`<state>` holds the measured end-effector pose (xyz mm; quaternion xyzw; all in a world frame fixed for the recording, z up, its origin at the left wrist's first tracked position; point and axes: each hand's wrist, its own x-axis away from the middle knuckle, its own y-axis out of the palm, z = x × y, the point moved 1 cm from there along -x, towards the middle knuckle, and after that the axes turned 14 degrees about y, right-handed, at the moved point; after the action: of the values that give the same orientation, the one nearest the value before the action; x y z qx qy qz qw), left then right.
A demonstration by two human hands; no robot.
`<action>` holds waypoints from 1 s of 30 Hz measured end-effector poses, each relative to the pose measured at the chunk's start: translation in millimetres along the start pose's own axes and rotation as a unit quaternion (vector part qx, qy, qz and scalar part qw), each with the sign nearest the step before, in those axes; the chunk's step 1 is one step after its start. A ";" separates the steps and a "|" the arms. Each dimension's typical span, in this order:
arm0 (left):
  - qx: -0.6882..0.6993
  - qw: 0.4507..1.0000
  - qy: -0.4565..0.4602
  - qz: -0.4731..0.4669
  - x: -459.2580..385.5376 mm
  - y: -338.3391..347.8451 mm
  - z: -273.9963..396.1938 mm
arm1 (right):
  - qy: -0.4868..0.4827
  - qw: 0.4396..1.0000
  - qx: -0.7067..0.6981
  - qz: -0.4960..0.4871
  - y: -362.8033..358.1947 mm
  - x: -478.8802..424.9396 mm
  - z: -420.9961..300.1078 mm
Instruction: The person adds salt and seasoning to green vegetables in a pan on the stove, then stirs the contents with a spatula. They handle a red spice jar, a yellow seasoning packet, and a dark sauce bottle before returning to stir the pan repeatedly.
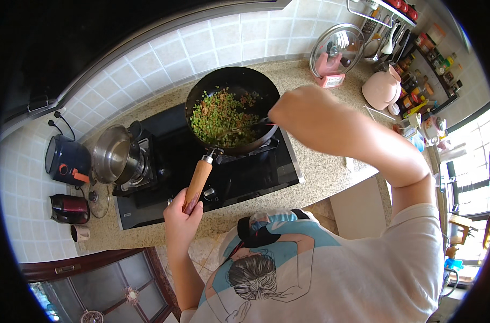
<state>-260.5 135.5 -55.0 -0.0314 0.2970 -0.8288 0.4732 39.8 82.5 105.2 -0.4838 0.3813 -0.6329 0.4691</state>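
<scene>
A dark wok (265, 84) sits on the right burner of a black gas hob (245, 185). Chopped green vegetable pieces mixed with brownish bits (220, 115) lie in it, mostly towards its left side. My left hand (184, 214) is closed around the end of the wok's wooden handle (199, 177). At the wok's right rim, my right hand (297, 111) grips a utensil (255, 124) whose thin dark shaft reaches down into the food. Its head is mostly buried, so its kind cannot be told. The fingers of my right hand are largely hidden behind the hand itself.
On the left burner stands a steel pot (114, 155). Left of the hob are a dark blue appliance (67, 159), an electric kettle (70, 208), a glass lid (99, 202) and a mug (80, 233). A glass lid in a pink stand (333, 80) and a pink jug (382, 89) stand back right.
</scene>
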 end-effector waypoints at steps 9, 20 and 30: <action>0.034 0.998 -0.050 -0.015 2.3 -0.6 -1.2 | 0.164 0.983 -0.039 0.072 20.6 -35.0 30.1; 0.002 1.000 -0.019 0.008 0.4 2.8 -4.7 | 0.024 0.992 -0.107 0.055 91.6 -29.0 53.5; 0.036 0.999 -0.023 0.014 2.8 1.7 -13.9 | 0.007 0.982 0.015 0.189 17.7 45.9 90.0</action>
<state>-265.3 139.0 -67.9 -0.0289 0.2564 -0.8316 0.4919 126.9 31.0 122.0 -0.3910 0.4600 -0.5417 0.5848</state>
